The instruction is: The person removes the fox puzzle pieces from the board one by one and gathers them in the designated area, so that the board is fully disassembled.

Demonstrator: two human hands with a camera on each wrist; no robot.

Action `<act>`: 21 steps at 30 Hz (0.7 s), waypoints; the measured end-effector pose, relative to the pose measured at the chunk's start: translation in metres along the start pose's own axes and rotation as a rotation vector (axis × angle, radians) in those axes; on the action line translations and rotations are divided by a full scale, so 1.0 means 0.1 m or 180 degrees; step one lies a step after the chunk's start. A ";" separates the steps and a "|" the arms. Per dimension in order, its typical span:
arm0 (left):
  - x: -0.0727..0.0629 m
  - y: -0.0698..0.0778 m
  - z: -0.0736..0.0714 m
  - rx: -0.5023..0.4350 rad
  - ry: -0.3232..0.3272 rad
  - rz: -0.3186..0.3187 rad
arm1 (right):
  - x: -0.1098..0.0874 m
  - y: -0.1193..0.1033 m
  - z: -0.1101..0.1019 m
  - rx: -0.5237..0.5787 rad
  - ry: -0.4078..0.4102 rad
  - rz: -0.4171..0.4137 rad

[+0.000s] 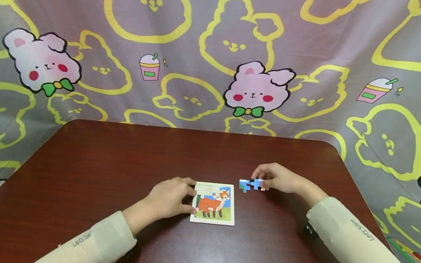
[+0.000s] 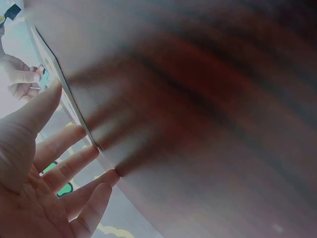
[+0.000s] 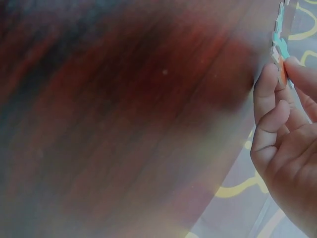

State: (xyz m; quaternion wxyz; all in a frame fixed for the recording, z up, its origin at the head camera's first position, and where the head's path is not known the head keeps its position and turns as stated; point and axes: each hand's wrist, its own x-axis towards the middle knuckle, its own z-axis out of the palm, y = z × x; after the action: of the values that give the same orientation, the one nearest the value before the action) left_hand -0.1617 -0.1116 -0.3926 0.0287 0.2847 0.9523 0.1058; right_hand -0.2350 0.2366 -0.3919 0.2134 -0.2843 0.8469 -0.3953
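A small square fox puzzle board point(image 1: 212, 221) with a pale rim lies on the table. Its picture shows an orange fox, with a pale bare patch near the upper left. Along the board's left side rests my left hand point(image 1: 170, 195), its fingers spread and extended; in the left wrist view the fingertips point(image 2: 93, 150) are at the edge. To the right of the board, my right hand point(image 1: 279, 178) pinches a blue puzzle piece point(image 1: 256, 184) between thumb and fingers. Beside that one lies another blue puzzle piece point(image 1: 244, 184) with some green.
The dark reddish-brown table point(image 1: 129, 153) reaches back to a curtain point(image 1: 194, 63) printed with cartoon rabbits and drink cups. Pale sleeves cover both forearms. A dark strap shows under each cuff.
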 end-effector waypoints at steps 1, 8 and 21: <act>0.00 0.00 0.00 0.0000 0.0000 -0.0003 | 0.00 0.01 0.00 -0.0006 0.0000 0.0008; 0.00 0.00 0.00 -0.0001 0.0014 0.0006 | 0.02 0.02 0.02 -0.0239 0.0038 0.0051; 0.00 0.00 0.01 -0.0001 0.0041 0.0015 | -0.02 0.01 0.03 -0.0916 0.0262 0.0113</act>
State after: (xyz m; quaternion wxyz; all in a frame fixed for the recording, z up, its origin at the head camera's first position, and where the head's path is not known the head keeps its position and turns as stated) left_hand -0.1618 -0.1115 -0.3934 0.0223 0.2863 0.9518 0.1078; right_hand -0.2320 0.2368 -0.3944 0.1424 -0.2805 0.9078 -0.2773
